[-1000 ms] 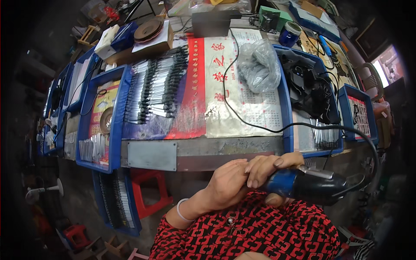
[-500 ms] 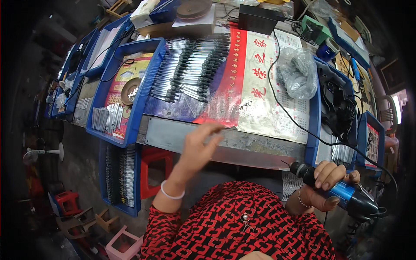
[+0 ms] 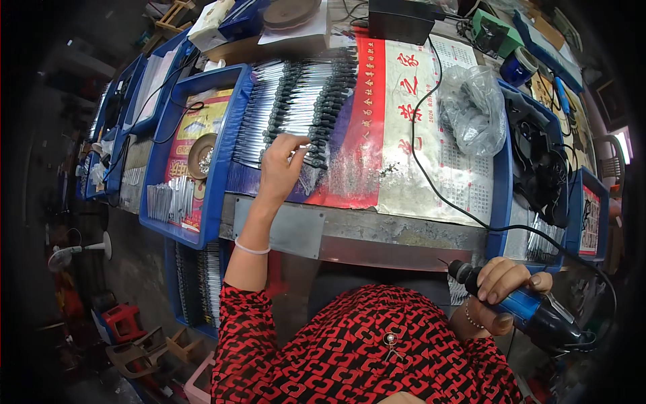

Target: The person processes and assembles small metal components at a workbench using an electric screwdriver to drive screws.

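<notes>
My left hand (image 3: 282, 165) reaches over the table to the near end of two rows of slim metal rods with black ends (image 3: 316, 114). Its fingers are curled, with thumb and index finger apart by the black ends; no rod shows lifted in them. Low at the right, my right hand (image 3: 505, 289) is wrapped round a blue and black electric screwdriver (image 3: 521, 308), whose thin bit points left past the table's front edge. Small dark and silver bits (image 3: 387, 172) lie scattered on the paper sheet (image 3: 410, 182) to the right of the rods.
A blue tray (image 3: 231, 141) at left holds a brown bowl (image 3: 202, 156) and silver rods (image 3: 171, 200). The screwdriver's black cord (image 3: 447, 202) crosses the sheet, near a clear plastic bag (image 3: 474, 111). Another blue tray (image 3: 501, 195) at right holds black parts (image 3: 538, 161).
My left hand has moved forward and left, from above the table's front edge to the rods. My right hand keeps hold of the electric screwdriver in nearly the same place.
</notes>
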`<state>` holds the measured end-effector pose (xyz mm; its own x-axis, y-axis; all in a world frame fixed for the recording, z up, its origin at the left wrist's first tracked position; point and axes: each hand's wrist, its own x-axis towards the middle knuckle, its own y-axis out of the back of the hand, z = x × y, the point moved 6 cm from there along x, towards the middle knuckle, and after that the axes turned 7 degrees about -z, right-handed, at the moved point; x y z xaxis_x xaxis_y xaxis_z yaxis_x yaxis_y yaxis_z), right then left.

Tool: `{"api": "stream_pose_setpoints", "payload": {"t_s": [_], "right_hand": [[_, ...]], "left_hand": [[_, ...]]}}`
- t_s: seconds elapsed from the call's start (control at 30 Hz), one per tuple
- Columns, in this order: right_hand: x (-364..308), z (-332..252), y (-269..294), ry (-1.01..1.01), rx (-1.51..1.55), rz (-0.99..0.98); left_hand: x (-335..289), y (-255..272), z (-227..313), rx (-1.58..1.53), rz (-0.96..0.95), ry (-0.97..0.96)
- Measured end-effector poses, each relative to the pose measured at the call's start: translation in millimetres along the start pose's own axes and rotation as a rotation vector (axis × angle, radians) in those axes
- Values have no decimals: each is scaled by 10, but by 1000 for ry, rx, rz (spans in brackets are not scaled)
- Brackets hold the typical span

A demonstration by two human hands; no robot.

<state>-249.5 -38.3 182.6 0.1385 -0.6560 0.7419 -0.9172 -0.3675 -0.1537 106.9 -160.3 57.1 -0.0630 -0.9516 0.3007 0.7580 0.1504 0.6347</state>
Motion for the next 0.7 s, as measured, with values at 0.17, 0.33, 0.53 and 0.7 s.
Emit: {"api": "stream_pose_setpoints", "payload": {"t_s": [0.17,0.33,0.53,0.7], "right_hand": [[-25,12,-9,1,-18,-67],[-46,92,-67,-35,-9,-82],[42,100,-128,-137,6,-289],[57,124,-144,-125,-5,-351]], "left_hand": [[114,-21,-44,23,-27,-15],[199,-89,-10,118,-108,-107],[311,-175,10,192,-218,-142],[404,-198,86,229,-253,-188]]}}
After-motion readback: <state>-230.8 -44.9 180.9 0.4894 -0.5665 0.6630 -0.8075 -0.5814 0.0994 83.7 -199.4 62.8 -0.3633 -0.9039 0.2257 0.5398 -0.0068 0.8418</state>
